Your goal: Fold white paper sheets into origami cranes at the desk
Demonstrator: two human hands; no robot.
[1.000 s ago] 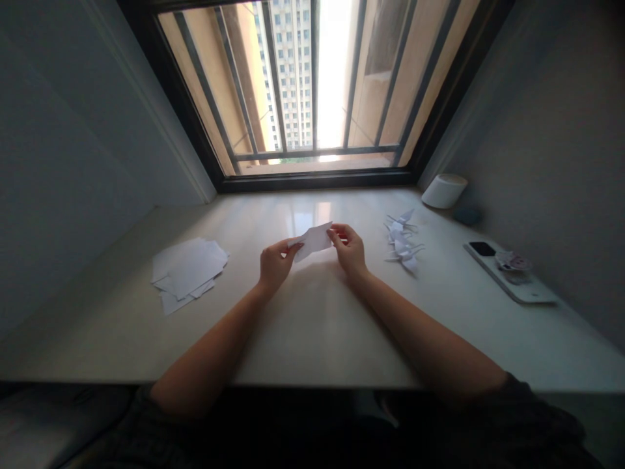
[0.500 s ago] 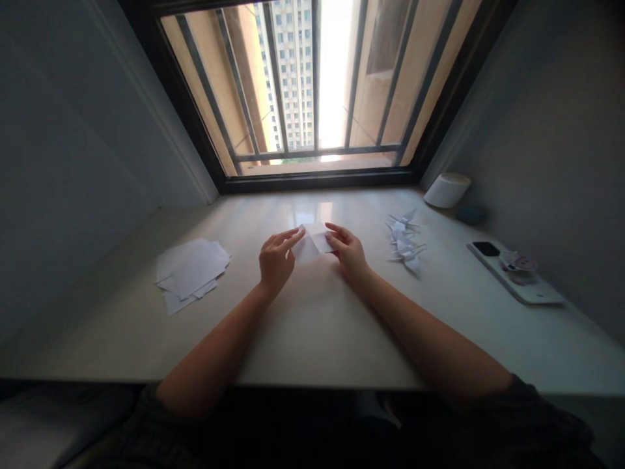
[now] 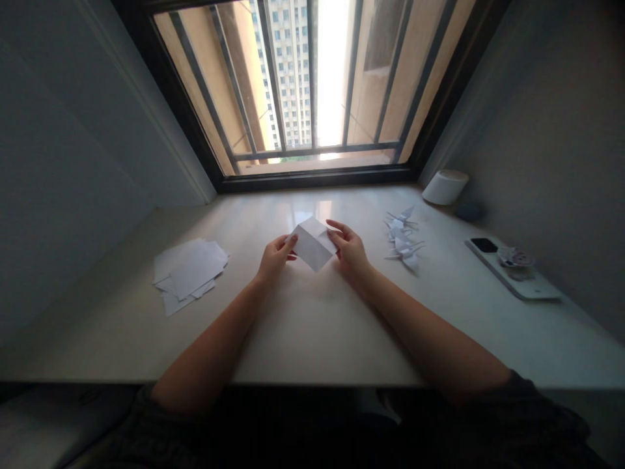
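Observation:
A small white sheet of paper (image 3: 315, 246) with crease lines is held between both hands above the middle of the white ledge. My left hand (image 3: 276, 255) pinches its left corner, thumb on top. On the opposite side my right hand (image 3: 349, 246) grips the right corner between thumb and fingers, with the index finger stretched out past the edge. The paper is turned like a diamond, one corner towards me. Several folded paper cranes (image 3: 404, 238) lie to the right of my right hand. Left of my left hand is a loose pile of white paper squares (image 3: 193, 270).
A phone (image 3: 512, 270) lies at the right with a small coiled item on it. Behind it, near the wall, stand a white cylinder-like object (image 3: 444, 187) and a dark round object (image 3: 469, 210). A barred window (image 3: 317, 177) borders the ledge (image 3: 312, 345) at the back.
The paper has turned and opened out into a diamond facing me. My left hand has moved down from its upper edge to its left corner. My right hand stays nearly in place.

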